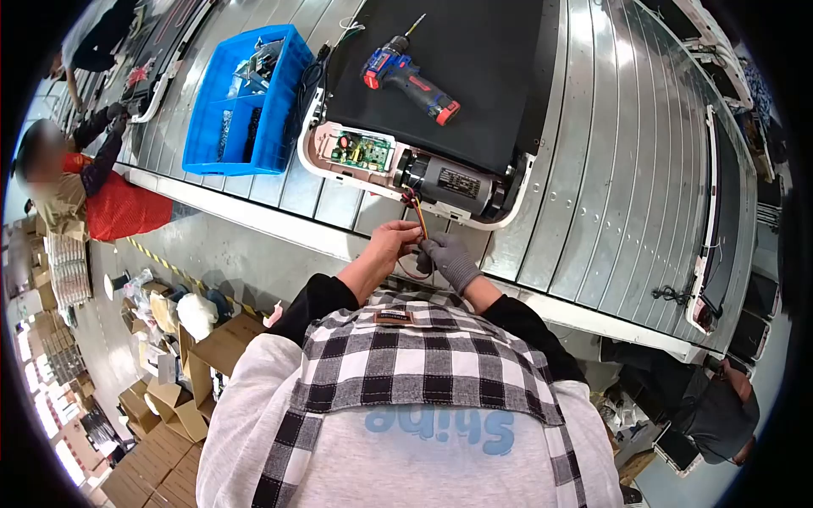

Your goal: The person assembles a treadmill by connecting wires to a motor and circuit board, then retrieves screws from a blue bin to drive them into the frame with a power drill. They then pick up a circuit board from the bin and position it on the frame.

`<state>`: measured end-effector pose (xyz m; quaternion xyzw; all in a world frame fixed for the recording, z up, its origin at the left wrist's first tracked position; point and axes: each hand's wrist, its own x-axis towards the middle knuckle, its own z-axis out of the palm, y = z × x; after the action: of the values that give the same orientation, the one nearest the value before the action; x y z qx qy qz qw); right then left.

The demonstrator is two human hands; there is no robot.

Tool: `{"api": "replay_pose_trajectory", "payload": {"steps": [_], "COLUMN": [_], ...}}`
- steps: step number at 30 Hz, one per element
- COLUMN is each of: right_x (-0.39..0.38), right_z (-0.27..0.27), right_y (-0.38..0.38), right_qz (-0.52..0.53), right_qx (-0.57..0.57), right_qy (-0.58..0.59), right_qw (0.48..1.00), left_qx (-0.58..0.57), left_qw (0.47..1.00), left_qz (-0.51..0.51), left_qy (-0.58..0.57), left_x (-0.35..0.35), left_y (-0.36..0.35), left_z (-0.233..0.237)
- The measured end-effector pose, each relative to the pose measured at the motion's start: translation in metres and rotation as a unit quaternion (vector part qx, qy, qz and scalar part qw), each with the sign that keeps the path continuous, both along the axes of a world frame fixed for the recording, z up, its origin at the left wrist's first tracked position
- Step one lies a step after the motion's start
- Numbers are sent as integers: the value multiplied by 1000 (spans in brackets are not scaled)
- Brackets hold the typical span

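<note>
Close to my body, my bare left hand [392, 246] has its fingers closed on a bundle of thin coloured wires [420, 215]. My right hand [450, 259], in a grey glove, pinches at the same wires just beside it. The wires run up to the open end of a treadmill-like unit, between a green circuit board [362, 151] and a dark cylindrical motor [453, 183]. On the unit's black belt [474, 51] lies a blue and red cordless drill [410, 80].
A blue parts bin [246, 102] stands left of the unit on the metal roller conveyor [593, 169]. Another unit [720, 220] lies at the right. One co-worker [63, 182] is at the far left, another [711, 406] at the lower right. Cardboard boxes [169, 406] fill the lower left.
</note>
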<state>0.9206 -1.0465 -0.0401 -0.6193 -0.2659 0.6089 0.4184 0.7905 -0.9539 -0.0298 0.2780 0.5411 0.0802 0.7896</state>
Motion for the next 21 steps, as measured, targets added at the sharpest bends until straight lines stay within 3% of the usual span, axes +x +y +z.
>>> {"api": "replay_pose_trajectory", "payload": {"steps": [3,4,6,8,10,13,14,16,17,19,20,21], "right_x": [-11,-13,-22,-31,-37,-51,-53,-61,-55,-43,-52,-54], "right_z": [-30,-21,-51,-43,-20,-14,-10,-3,34,57,79,86], "right_y": [-5,-6,-9,-10,-8,-12,-14,-25,-27,-35,-38,-41], "right_qz": [27,8,39,60,130,170,132,30,38,113,105,199], "right_qx": [4,-14,12,5,17,128,55,186,38,-130,-103,-135], "right_qy": [-16,54,-28,11,-85,-157,-93,-188,-132,30,-19,-96], "right_qw": [999,998,999,998,988,964,985,964,990,985,989,966], "left_qx": [-12,-24,-29,-90,-98,-103,-119,-155,-175,-204,-222,-241], "left_qw": [1000,1000,999,996,995,991,986,969,960,951,941,929], "left_qz": [2,4,6,-1,-1,8,14,22,25,31,15,1], "left_qy": [0,-13,-11,-27,-37,-88,-113,-192,-220,-231,-254,-280], "left_x": [-5,-6,-2,0,-2,-12,-17,-26,-27,-32,-41,-48], "left_y": [-4,-5,-4,-1,2,5,6,11,12,23,34,47], "left_z": [-4,-8,-2,2,-5,-3,0,-1,6,17,10,8]}}
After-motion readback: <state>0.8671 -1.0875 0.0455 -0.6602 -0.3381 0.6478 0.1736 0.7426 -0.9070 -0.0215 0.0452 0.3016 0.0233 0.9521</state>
